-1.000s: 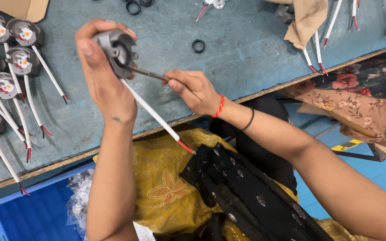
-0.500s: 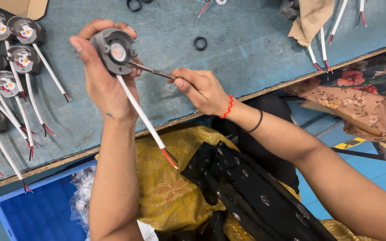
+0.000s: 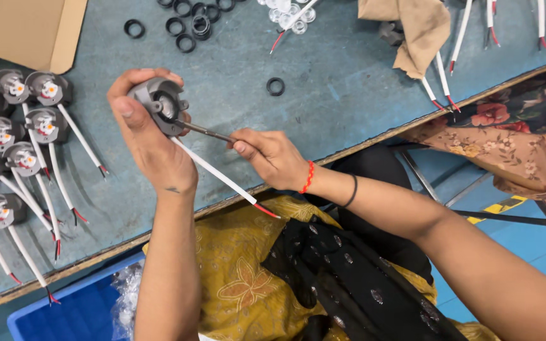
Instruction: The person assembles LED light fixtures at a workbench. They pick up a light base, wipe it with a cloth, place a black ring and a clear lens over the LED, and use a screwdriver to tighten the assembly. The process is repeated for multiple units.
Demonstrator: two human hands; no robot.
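Item: round grey motor housing (image 3: 159, 104), upper left of centre of frame, raised above the tabletop (image 3: 336, 120). Left hand (image 3: 150, 142) had its grip closed around the housing; right hand (image 3: 273, 156) had its grip closed on a thin metal tool (image 3: 206, 131), tip set into the housing's face. Step, as judged: working a part into the housing. Next move would call for a steady hold and straight pressure. Appearance: dark rim, pale centre, white lead (image 3: 222, 180) with red tip trailing toward lower right.
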